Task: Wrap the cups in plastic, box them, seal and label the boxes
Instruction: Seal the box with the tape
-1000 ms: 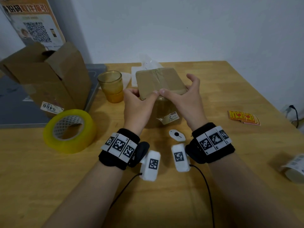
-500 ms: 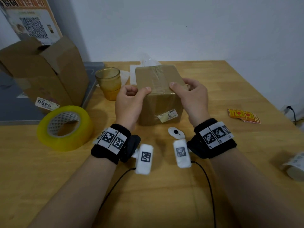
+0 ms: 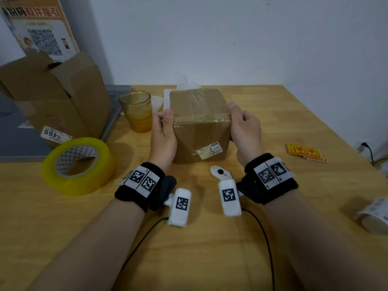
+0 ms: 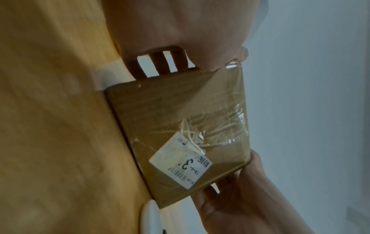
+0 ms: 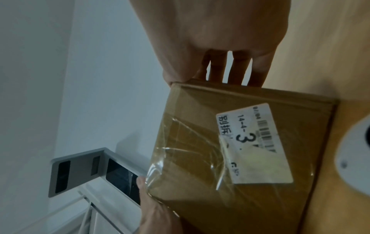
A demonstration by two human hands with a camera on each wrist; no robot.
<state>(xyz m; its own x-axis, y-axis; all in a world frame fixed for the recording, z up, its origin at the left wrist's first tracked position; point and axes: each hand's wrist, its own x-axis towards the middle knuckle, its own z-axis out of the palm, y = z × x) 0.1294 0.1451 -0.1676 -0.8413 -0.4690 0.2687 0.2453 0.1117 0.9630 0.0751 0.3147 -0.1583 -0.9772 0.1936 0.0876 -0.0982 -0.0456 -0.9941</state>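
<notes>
a small sealed cardboard box (image 3: 200, 124) stands on the wooden surface (image 3: 283, 206) at the centre of the head view, clear tape running over its top and down the front face. a white label (image 3: 210, 150) printed with a large "3" is stuck low on that front face, partly under crinkled tape.

the left hand (image 3: 163, 133) clasps the box's 9 o'clock side, thumb pressed on the upper front corner and fingers curled round the side. the right hand (image 3: 244, 127) clasps the 3 o'clock side the same way, thumb on the top edge. in the left wrist view the left fingers (image 4: 158, 64) lie slightly spread against the box's side; in the right wrist view the right fingers (image 5: 238, 69) do likewise.

an amber glass cup (image 3: 136, 110) stands just beside the left hand at about 10 o'clock from the box, unwrapped. some clear plastic (image 3: 184, 84) shows behind the box at 12 o'clock. a roll of yellowish tape (image 3: 77, 165) lies at 8 o'clock, and a larger open cardboard box (image 3: 56, 95) stands at 9 to 10 o'clock. a small white cutter (image 3: 219, 172) lies just in front of the box at 6 o'clock. red and yellow stickers (image 3: 306, 152) lie at 3 o'clock, well apart, and a roll of white labels (image 3: 375, 215) sits near the surface's edge at 4 o'clock.
</notes>
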